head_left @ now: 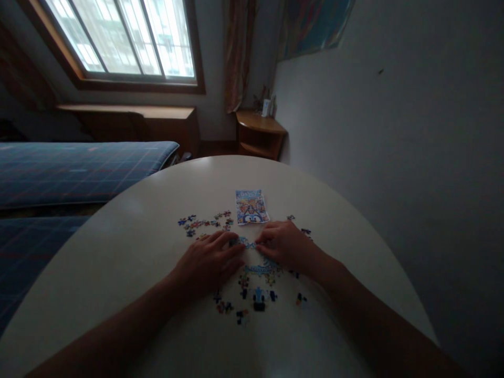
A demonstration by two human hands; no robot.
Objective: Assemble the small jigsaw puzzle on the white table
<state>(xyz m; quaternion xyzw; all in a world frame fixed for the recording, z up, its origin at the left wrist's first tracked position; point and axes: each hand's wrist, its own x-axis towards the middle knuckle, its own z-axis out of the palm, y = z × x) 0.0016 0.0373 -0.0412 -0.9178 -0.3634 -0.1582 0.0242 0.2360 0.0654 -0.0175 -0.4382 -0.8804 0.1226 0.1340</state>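
A short strip of joined light-blue jigsaw puzzle pieces [248,243] lies on the round white table [149,252] between my hands. My left hand [214,254] rests at the strip's left end, its fingers bent around that end. At the other end, my right hand [279,241] pinches the edge of the strip between thumb and fingers; its fingertips partly cover what they hold. Just below is a curved blue joined section [258,269], partly under my right hand. Beyond the strip lies a small printed picture sheet [251,207] with colourful cartoon art.
Loose puzzle pieces [191,223] lie scattered at the upper left. Several more, including a blue and black cluster [259,299], sit nearer me. A plaid-covered bed [79,168] stands left of the table. A wall [386,131] rises at right, with a corner shelf [260,123] behind.
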